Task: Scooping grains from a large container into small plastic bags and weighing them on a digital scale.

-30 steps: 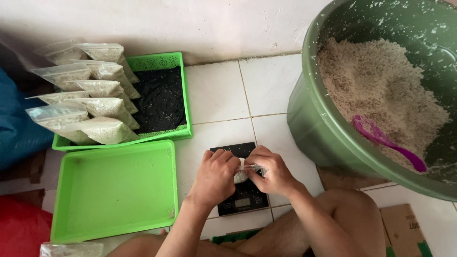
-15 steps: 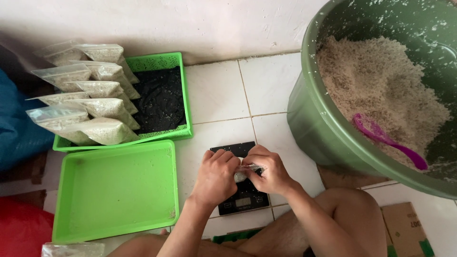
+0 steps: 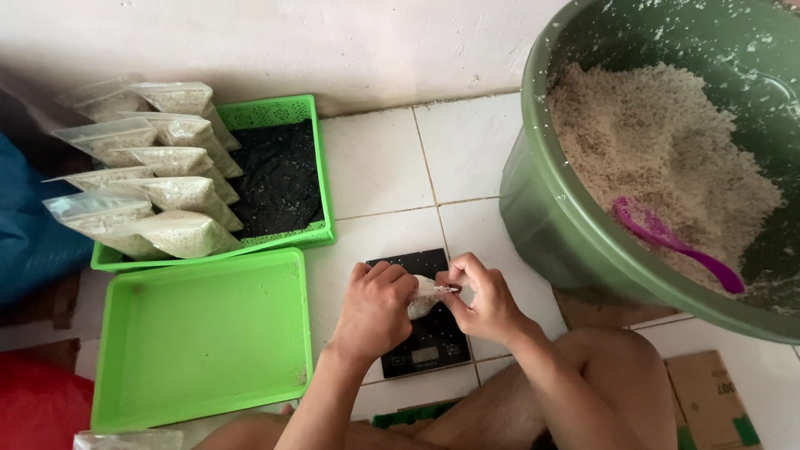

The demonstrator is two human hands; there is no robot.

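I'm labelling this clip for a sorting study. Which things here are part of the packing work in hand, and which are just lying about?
In use:
left hand and right hand pinching a small filled bag
black scale beneath it
green tub of pale grain with purple scoop
filled bags stacked in the green basket
green tray

Lying about:
blue cloth
red cloth
cardboard
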